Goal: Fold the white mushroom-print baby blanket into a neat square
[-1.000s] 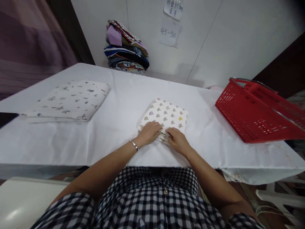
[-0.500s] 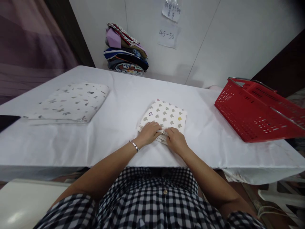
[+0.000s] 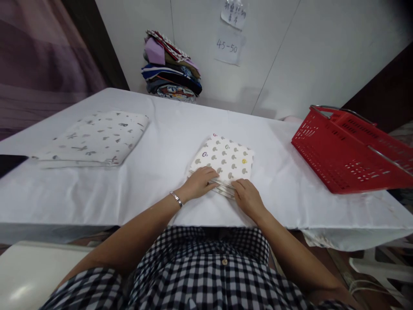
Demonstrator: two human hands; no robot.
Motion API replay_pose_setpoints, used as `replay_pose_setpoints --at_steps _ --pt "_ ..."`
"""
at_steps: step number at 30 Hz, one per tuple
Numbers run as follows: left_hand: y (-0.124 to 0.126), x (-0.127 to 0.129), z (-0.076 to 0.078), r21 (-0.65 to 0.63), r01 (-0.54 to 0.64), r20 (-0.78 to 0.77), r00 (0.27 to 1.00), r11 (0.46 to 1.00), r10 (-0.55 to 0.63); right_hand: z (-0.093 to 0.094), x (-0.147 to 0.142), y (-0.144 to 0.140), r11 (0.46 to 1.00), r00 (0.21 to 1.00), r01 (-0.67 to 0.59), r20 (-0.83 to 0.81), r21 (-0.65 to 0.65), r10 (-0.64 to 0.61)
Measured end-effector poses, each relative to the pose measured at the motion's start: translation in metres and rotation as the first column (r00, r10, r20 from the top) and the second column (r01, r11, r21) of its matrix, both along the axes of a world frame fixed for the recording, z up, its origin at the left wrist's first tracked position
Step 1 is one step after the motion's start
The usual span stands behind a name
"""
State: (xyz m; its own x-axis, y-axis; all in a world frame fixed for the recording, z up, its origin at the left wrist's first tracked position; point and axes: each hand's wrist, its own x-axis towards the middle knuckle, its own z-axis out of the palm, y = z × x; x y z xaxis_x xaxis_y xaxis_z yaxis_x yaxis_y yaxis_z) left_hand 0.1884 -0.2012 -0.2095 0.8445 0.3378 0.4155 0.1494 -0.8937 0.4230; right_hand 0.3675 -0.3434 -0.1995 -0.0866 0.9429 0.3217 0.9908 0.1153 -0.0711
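A white cloth with a grey mushroom print (image 3: 226, 156) lies folded in several layers near the front of the table. My left hand (image 3: 200, 181) grips the left part of its near edge, thumb below and fingers on top. At the right part of that edge, my right hand (image 3: 248, 196) pinches the layers between thumb and fingers. The stacked folds show between the two hands. Farther left lies another folded white cloth with a grey print (image 3: 103, 135), which neither hand touches.
A red plastic basket (image 3: 348, 150) stands on the right of the white-covered table (image 3: 155, 189). Behind the table's far edge is a pile of folded fabrics (image 3: 172, 69). A dark flat object (image 3: 11, 164) sits at the left edge. Paper signs (image 3: 228, 47) hang on the wall.
My right hand has slid right and slightly nearer to me along the cloth's near edge, so the hands are farther apart. My left hand stays almost in place on the edge.
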Motion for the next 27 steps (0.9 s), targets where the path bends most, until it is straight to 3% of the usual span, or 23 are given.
replay_pose_setpoints --at_steps 7,20,27 --pt "0.004 -0.004 -0.003 0.008 0.015 0.037 0.999 1.0 -0.015 -0.002 0.002 0.001 0.999 0.999 -0.029 -0.031 0.027 0.03" --pt "0.009 -0.002 0.001 0.326 -0.047 -0.123 0.988 0.944 0.092 -0.006 0.002 0.001 0.997 0.998 -0.036 -0.054 0.065 0.04" --pt "0.005 -0.009 -0.003 0.281 -0.037 -0.112 0.991 0.959 0.071 -0.006 0.003 0.001 0.998 0.998 -0.033 -0.052 0.046 0.035"
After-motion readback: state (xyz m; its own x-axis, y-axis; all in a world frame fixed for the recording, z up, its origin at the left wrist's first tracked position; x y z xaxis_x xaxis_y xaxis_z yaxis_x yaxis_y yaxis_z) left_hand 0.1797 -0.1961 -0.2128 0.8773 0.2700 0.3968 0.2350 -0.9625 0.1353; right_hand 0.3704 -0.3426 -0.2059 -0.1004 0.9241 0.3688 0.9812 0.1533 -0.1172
